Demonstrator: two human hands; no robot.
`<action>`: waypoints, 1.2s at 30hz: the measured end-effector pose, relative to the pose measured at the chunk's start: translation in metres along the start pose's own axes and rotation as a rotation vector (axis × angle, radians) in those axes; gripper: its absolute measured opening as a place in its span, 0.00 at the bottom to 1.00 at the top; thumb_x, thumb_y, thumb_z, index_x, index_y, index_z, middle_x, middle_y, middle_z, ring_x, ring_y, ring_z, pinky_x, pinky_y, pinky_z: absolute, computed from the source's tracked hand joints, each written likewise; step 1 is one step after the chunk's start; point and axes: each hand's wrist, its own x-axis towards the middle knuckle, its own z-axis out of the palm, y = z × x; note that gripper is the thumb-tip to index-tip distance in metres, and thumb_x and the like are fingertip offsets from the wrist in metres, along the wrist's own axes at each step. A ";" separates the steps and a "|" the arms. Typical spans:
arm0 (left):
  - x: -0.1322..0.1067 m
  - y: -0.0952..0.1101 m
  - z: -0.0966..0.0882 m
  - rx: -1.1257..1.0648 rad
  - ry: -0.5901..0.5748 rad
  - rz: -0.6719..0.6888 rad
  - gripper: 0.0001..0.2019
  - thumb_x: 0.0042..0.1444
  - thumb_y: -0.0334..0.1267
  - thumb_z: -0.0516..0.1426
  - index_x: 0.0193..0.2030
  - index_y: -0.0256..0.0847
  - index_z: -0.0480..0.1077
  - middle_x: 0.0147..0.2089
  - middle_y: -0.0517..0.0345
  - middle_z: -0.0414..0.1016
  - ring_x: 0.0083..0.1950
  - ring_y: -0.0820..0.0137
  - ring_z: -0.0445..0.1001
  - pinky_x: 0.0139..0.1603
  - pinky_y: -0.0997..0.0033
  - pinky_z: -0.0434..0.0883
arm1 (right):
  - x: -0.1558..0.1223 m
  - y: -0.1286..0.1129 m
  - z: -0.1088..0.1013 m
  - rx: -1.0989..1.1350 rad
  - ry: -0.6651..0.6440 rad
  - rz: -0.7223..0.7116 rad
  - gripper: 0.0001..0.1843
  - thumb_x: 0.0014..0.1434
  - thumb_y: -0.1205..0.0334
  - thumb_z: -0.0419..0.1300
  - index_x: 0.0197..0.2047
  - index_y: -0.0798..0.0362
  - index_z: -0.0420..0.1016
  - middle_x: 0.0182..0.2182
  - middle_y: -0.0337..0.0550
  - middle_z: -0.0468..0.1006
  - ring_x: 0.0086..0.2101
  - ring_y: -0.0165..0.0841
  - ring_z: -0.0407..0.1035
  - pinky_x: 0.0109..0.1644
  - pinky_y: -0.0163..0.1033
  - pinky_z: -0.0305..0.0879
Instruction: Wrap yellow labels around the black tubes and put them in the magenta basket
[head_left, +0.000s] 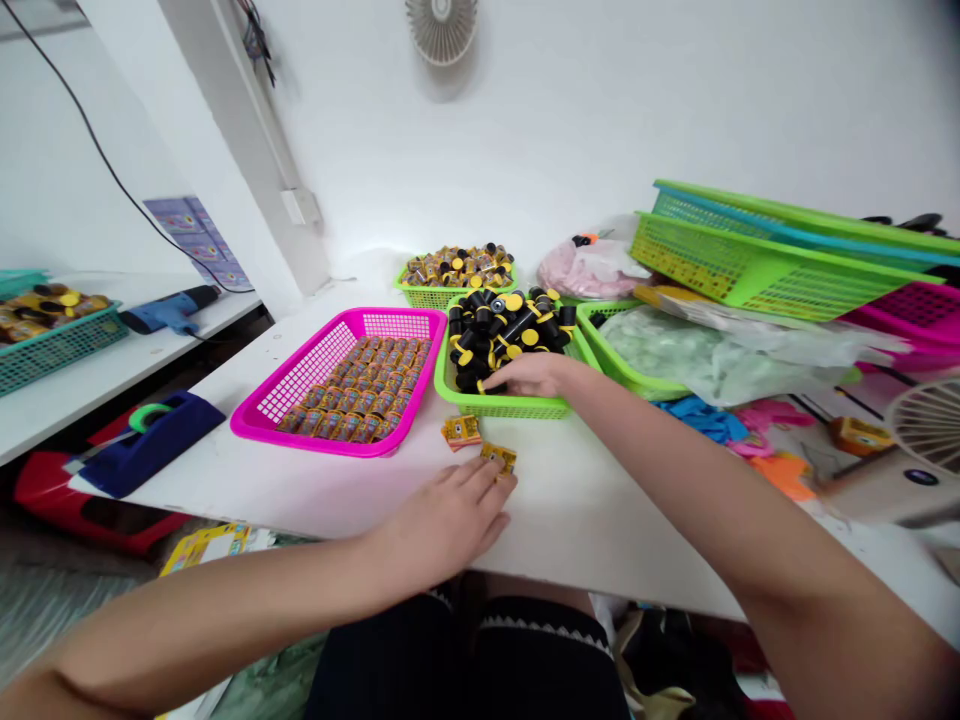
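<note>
My left hand (454, 515) lies palm down on the white table, fingers stretched out, their tips on a small yellow printed label stack (499, 458). Just beyond it is a second yellow label stack (460, 431). My right hand (531, 374) reaches over the front rim of a green basket (525, 407) heaped with small black cylinders with yellow ends. Its fingertips close at a black cylinder (470, 383) at the front left of the heap; part of the fingers is hidden. To the left, a pink basket (281, 385) holds rows of labelled cylinders (367, 390).
Behind stands another green basket (431, 297) of labelled pieces. Stacked green baskets (739, 265), plastic bags (675, 345) and a fan (926, 430) crowd the right side. A blue tape dispenser (146, 445) sits at the left table edge; a heat gun (169, 310) lies on the farther table.
</note>
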 end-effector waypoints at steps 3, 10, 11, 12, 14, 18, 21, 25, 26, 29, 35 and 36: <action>-0.020 0.021 0.032 0.090 -0.092 -0.134 0.36 0.65 0.58 0.49 0.70 0.30 0.58 0.72 0.38 0.57 0.71 0.48 0.59 0.62 0.47 0.68 | -0.025 0.006 -0.017 0.216 0.058 -0.068 0.04 0.58 0.69 0.60 0.32 0.54 0.73 0.33 0.43 0.81 0.35 0.28 0.76 0.49 0.37 0.78; -0.049 0.033 0.042 0.245 -0.054 -0.087 0.28 0.69 0.51 0.46 0.67 0.34 0.64 0.72 0.46 0.57 0.71 0.57 0.61 0.64 0.50 0.68 | -0.079 0.046 -0.022 0.878 0.225 -0.428 0.11 0.52 0.64 0.67 0.39 0.45 0.74 0.36 0.33 0.80 0.37 0.29 0.77 0.49 0.38 0.78; -0.053 0.034 0.040 0.260 -0.033 -0.065 0.24 0.70 0.46 0.47 0.65 0.35 0.66 0.71 0.47 0.61 0.70 0.58 0.64 0.65 0.52 0.68 | -0.083 0.053 -0.019 0.897 0.249 -0.450 0.12 0.51 0.63 0.68 0.40 0.44 0.74 0.38 0.32 0.80 0.37 0.29 0.77 0.49 0.40 0.78; -0.057 0.036 0.038 0.263 -0.013 -0.038 0.20 0.69 0.41 0.48 0.63 0.36 0.69 0.69 0.48 0.65 0.68 0.59 0.66 0.64 0.53 0.68 | -0.086 0.059 -0.017 0.905 0.268 -0.468 0.13 0.51 0.61 0.68 0.40 0.43 0.73 0.40 0.32 0.80 0.38 0.30 0.77 0.49 0.42 0.78; -0.063 0.038 0.034 0.228 0.018 0.012 0.17 0.68 0.34 0.49 0.57 0.37 0.73 0.62 0.50 0.74 0.63 0.60 0.73 0.62 0.57 0.71 | -0.089 0.066 -0.013 0.897 0.280 -0.488 0.15 0.50 0.57 0.70 0.40 0.42 0.71 0.44 0.32 0.79 0.40 0.32 0.76 0.49 0.45 0.77; -0.067 0.034 0.016 0.068 0.058 0.091 0.16 0.67 0.28 0.47 0.52 0.35 0.74 0.53 0.51 0.81 0.54 0.64 0.80 0.55 0.63 0.76 | -0.088 0.070 -0.008 0.838 0.261 -0.486 0.22 0.45 0.51 0.72 0.42 0.42 0.70 0.48 0.35 0.77 0.40 0.32 0.75 0.46 0.46 0.76; -0.056 0.020 -0.006 -0.034 0.132 0.167 0.17 0.68 0.26 0.44 0.56 0.31 0.70 0.53 0.47 0.80 0.54 0.65 0.79 0.55 0.67 0.77 | -0.086 0.070 -0.004 0.795 0.239 -0.510 0.27 0.43 0.48 0.74 0.43 0.41 0.69 0.49 0.36 0.76 0.39 0.33 0.75 0.45 0.47 0.75; -0.017 -0.008 -0.024 -0.169 0.342 0.161 0.16 0.69 0.27 0.46 0.58 0.32 0.69 0.55 0.44 0.79 0.58 0.64 0.77 0.59 0.63 0.76 | -0.087 0.072 0.003 0.729 0.219 -0.576 0.30 0.43 0.40 0.72 0.45 0.40 0.68 0.52 0.38 0.75 0.41 0.36 0.75 0.42 0.47 0.74; -0.003 -0.015 -0.024 -0.242 0.400 0.157 0.15 0.69 0.27 0.47 0.56 0.33 0.71 0.54 0.45 0.80 0.57 0.64 0.77 0.59 0.63 0.76 | -0.088 0.072 0.004 0.690 0.235 -0.586 0.31 0.43 0.38 0.71 0.46 0.40 0.67 0.54 0.40 0.74 0.41 0.37 0.75 0.40 0.47 0.74; 0.040 -0.029 -0.015 -0.585 0.531 0.002 0.06 0.63 0.33 0.59 0.43 0.38 0.78 0.43 0.51 0.83 0.45 0.68 0.82 0.49 0.70 0.79 | -0.091 0.070 0.006 0.592 0.318 -0.606 0.32 0.45 0.33 0.68 0.46 0.40 0.64 0.54 0.42 0.74 0.40 0.37 0.75 0.37 0.44 0.72; 0.079 -0.043 0.024 -1.264 0.364 -0.436 0.19 0.55 0.45 0.65 0.51 0.40 0.75 0.31 0.58 0.82 0.29 0.69 0.81 0.32 0.73 0.78 | -0.095 0.063 0.013 0.631 0.424 -0.645 0.29 0.46 0.43 0.72 0.38 0.42 0.58 0.42 0.35 0.76 0.35 0.33 0.76 0.40 0.44 0.75; 0.076 -0.044 0.030 -1.308 0.335 -0.442 0.22 0.58 0.45 0.63 0.57 0.41 0.72 0.30 0.58 0.82 0.29 0.70 0.81 0.31 0.74 0.77 | -0.095 0.062 0.015 0.639 0.435 -0.657 0.28 0.46 0.44 0.72 0.37 0.43 0.57 0.41 0.34 0.76 0.36 0.33 0.76 0.41 0.44 0.75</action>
